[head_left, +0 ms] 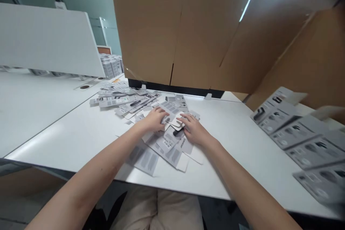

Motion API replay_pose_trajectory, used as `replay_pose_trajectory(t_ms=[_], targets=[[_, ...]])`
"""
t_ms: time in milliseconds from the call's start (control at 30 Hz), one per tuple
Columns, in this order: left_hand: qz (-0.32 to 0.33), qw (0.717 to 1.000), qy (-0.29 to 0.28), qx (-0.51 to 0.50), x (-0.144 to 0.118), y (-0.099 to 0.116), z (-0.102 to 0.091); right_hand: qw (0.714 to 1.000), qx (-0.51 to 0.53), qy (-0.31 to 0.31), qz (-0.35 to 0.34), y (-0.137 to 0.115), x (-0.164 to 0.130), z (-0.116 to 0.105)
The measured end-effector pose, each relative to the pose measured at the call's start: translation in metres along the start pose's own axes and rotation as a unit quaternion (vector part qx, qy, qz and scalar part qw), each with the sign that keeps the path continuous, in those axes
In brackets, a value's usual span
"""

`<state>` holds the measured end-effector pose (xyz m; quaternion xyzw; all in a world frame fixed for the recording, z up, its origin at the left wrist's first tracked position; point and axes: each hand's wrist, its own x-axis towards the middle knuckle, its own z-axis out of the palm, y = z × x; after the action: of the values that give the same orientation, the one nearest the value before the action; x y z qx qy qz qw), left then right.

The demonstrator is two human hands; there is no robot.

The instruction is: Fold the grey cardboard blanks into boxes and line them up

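Both forearms reach forward over the tabletop [221,122] and slant inward, so the left hand [155,119] and right hand [194,130] face each other a little apart. Each is palm-down: the left hand's fingers bend over the loose heap of flattened printed cartons [168,142], while the right hand's fingers fan loosely toward the left hand (whether either one pinches a carton, I cannot tell). The heap lies beneath and between the hands and spills toward the body. Beyond the left hand, farther left, is a layered pile of similar cartons [121,99]. Well to the right of the right hand, a row of cartons with raised flaps [293,129] stands tilted. Ahead of both hands rises a brown cardboard screen [183,25].
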<state>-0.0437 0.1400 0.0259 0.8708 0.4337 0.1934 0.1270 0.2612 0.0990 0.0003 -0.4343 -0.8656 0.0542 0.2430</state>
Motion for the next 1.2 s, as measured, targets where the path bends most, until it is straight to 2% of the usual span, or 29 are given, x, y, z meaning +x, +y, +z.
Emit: replay_pose_trajectory(t_ms=[133,233,267,367,500,700,800,867,933,1000,1033,1100,1200], targets=[[0.061,0.995,-0.072,0.02,0.015,-0.009,-0.011,0.993,-0.032,0.019,-0.115,0.021,0.014,0.02],[0.111,0.988,-0.106,0.016,0.025,-0.018,-0.013,0.986,-0.032,0.066,-0.147,0.032,0.015,0.029],[0.125,0.987,-0.1,0.004,0.027,-0.021,-0.011,0.985,-0.037,0.072,-0.151,0.034,0.013,0.03],[0.124,0.99,-0.056,-0.045,0.026,-0.032,0.0,0.98,-0.03,0.089,-0.173,0.036,0.007,0.024],[0.13,0.986,-0.073,-0.077,0.014,-0.037,0.012,0.974,0.004,0.106,-0.198,0.028,0.001,0.01],[0.148,0.982,-0.088,-0.075,0.013,-0.036,0.007,0.967,0.078,0.128,-0.204,0.005,0.0,-0.007],[0.158,0.979,-0.079,-0.104,0.015,-0.036,0.0,0.959,0.082,0.179,-0.202,-0.006,-0.003,-0.014],[0.168,0.97,-0.091,-0.148,0.015,-0.034,-0.008,0.951,0.102,0.23,-0.181,-0.012,-0.005,-0.017],[0.182,0.952,-0.116,-0.219,0.013,-0.031,-0.018,0.933,0.132,0.308,-0.132,-0.016,-0.006,-0.017],[0.178,0.933,-0.134,-0.282,0.011,-0.025,-0.025,0.898,0.158,0.407,-0.049,-0.016,-0.005,-0.016],[0.155,0.934,-0.133,-0.293,0.01,-0.022,-0.028,0.877,0.165,0.451,-0.006,-0.015,-0.004,-0.016],[0.103,0.948,-0.095,-0.286,0.009,-0.015,-0.031,0.845,0.171,0.502,0.072,-0.011,-0.001,-0.016],[0.013,0.944,0.025,-0.328,0.012,-0.007,-0.035,0.837,0.192,0.493,0.139,-0.003,0.0,-0.015]])
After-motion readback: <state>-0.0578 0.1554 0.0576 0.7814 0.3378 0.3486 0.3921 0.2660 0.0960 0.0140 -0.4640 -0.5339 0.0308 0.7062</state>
